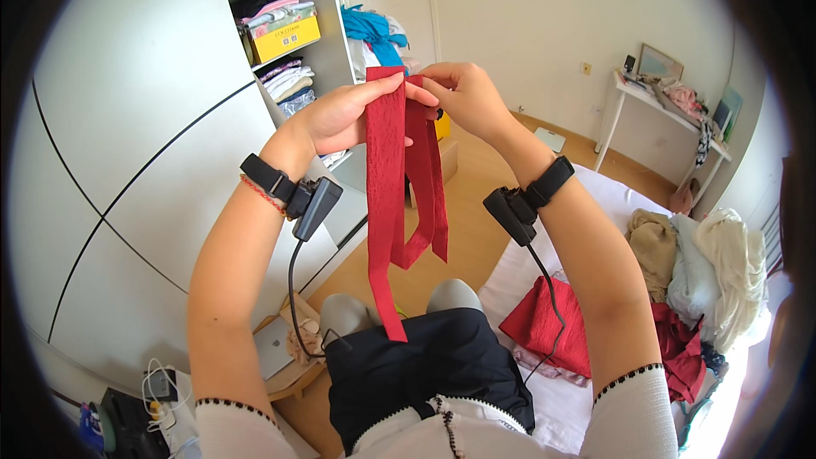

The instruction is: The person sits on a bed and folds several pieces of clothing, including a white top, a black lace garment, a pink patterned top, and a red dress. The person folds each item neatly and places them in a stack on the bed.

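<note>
A long red fabric strip (386, 191) hangs in loops in front of me, its lowest end reaching down to my dark shorts. My left hand (357, 105) grips its upper part, thumb in front and some fingers behind. Close to the right of it, my right hand (459, 95) pinches the top of the rear loop between thumb and fingers; the exact fingertip contact is partly hidden. A folded red textured cloth (551, 325) lies on the bed to the lower right.
White wardrobe doors (127, 159) stand at left, beside open shelves with folded clothes and a yellow box (287, 38). Piled clothes (695, 268) lie on the bed (510, 280). A white desk (669, 102) stands behind. A laptop (274, 350) rests on a wooden stool or small table at lower left.
</note>
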The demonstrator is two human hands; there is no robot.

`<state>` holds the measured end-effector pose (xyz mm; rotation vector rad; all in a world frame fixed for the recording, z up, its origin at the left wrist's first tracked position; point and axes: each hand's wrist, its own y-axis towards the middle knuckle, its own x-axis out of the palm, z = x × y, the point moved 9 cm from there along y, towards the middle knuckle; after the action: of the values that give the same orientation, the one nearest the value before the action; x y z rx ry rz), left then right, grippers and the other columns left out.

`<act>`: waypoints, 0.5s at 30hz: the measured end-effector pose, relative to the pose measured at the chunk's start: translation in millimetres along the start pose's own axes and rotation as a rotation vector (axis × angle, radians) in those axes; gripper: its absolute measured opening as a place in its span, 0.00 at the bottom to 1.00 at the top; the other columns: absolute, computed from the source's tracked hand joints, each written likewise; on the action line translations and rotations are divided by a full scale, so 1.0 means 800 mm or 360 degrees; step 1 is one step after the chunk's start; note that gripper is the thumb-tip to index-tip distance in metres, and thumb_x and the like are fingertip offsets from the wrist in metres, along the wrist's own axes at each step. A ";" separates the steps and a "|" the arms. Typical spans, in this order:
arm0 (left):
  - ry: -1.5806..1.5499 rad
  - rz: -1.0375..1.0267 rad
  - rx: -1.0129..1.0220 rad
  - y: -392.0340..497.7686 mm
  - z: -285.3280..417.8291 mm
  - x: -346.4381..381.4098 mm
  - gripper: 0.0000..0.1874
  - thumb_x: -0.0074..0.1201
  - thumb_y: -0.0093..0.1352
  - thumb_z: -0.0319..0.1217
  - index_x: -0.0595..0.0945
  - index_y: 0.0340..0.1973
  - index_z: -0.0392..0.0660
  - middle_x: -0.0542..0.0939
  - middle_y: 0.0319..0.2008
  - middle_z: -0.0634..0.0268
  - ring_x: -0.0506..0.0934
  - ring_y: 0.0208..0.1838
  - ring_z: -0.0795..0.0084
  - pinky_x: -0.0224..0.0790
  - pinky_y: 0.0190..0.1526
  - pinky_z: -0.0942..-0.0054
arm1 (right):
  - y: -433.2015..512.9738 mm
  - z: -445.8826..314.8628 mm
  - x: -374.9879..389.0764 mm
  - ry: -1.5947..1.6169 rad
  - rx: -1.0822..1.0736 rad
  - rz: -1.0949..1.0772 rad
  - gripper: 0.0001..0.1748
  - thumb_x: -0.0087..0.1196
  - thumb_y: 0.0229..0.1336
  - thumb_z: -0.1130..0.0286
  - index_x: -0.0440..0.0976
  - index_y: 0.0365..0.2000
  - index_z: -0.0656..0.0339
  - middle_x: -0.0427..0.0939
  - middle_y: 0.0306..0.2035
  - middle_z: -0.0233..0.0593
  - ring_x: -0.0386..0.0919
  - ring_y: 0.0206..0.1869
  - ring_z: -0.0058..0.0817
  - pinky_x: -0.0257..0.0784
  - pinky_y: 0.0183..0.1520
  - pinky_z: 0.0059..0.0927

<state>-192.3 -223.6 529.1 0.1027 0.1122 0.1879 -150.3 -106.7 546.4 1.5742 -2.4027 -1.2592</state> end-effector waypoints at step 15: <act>-0.0094 0.0077 0.0187 0.002 0.019 -0.007 0.28 0.36 0.80 0.46 0.77 0.56 0.31 0.79 0.55 0.52 0.78 0.58 0.61 0.76 0.55 0.64 | 0.008 -0.018 -0.013 0.0451 -0.0161 0.0185 0.10 0.60 0.62 0.72 0.68 0.33 0.63 0.83 0.26 0.38 0.79 0.30 0.18 0.73 0.32 0.22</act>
<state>-196.6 -224.3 544.8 0.2283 0.0616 0.2266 -144.0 -106.4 564.0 1.4505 -2.1859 -1.0400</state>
